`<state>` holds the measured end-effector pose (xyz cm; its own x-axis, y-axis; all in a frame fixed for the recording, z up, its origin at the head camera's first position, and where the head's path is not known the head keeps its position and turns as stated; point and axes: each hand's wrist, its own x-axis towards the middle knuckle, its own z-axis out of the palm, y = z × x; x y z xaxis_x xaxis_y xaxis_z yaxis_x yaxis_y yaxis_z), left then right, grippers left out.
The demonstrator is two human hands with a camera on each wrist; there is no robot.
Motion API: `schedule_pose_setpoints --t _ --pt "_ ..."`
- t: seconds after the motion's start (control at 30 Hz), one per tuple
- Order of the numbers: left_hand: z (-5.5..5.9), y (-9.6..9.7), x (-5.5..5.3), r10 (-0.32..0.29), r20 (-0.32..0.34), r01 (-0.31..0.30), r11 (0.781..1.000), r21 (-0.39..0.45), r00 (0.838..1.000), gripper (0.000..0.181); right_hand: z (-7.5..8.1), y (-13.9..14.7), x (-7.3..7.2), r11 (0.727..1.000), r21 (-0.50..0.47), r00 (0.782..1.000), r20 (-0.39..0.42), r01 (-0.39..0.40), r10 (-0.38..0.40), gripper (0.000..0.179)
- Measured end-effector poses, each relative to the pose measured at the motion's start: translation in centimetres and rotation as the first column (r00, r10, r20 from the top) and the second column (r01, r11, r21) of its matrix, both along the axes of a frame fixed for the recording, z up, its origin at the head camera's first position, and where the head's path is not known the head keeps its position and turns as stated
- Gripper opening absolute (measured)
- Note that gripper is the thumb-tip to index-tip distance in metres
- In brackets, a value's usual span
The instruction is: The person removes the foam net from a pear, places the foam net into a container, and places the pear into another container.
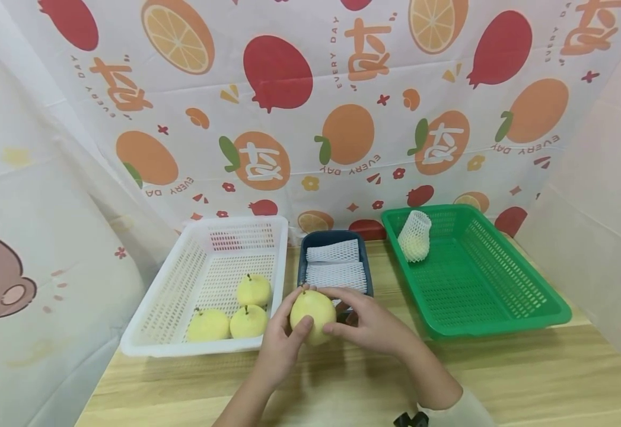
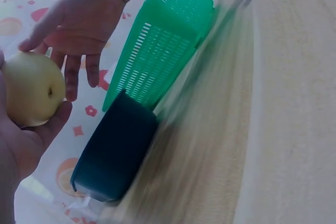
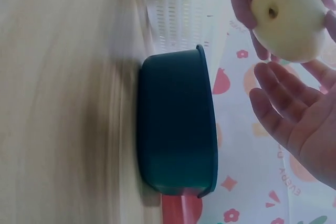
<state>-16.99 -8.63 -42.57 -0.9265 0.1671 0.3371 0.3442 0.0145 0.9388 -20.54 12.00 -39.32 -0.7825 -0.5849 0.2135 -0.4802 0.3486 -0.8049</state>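
In the head view a pale yellow pear [image 1: 312, 311] is held up, stem upward, over the table's front. My left hand [image 1: 280, 344] grips its left side, thumb across the front. On the other side, my right hand [image 1: 371, 323] touches it with thumb and index finger; in the right wrist view the right hand's [image 3: 310, 121] lower fingers extend loosely off the pear [image 3: 289, 22]. Right behind the hands stands a dark blue box [image 1: 303, 261] with white foam net sleeves [image 1: 337, 276] in it. The hands partly hide its front.
To the left, a white basket [image 1: 150, 314] contains several pears, 3 visible [image 1: 209, 325]. At right is a green basket [image 1: 475, 290] with a pear in a foam net [image 1: 416, 240] in its back left corner. A fruit-print cloth [image 1: 299, 118] hangs behind the wooden table [image 1: 342, 391].
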Motion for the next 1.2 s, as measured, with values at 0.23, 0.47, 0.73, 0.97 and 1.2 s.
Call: schedule_pose_setpoints --t 0.23,0.47,0.73,0.97,1.2 --pt "0.6 -0.1 0.2 -0.044 0.015 0.043 0.997 0.063 0.999 0.054 -0.2 -0.5 0.2 0.999 -0.04 1.0 -0.018 -0.026 0.025 0.062" --pt "1.3 -0.1 0.6 -0.069 0.016 0.068 0.996 0.065 0.997 0.054 -0.2 -0.8 0.4 0.995 -0.095 0.999 -0.043 -0.025 0.021 0.063" --pt "2.1 0.1 0.9 -0.025 0.056 0.028 0.998 -0.048 0.998 0.054 -0.6 -1.1 0.6 0.991 -0.133 0.994 -0.109 0.003 -0.018 0.06" --pt "2.6 0.3 1.1 0.074 0.111 -0.061 0.992 -0.112 0.991 0.053 -0.9 -1.6 0.9 0.986 -0.157 0.988 -0.131 0.064 -0.085 0.06" --pt "2.6 0.3 1.0 0.105 0.179 -0.093 0.993 -0.075 0.978 0.056 -1.0 -2.1 1.0 0.982 -0.176 0.982 -0.165 0.067 -0.096 0.06"
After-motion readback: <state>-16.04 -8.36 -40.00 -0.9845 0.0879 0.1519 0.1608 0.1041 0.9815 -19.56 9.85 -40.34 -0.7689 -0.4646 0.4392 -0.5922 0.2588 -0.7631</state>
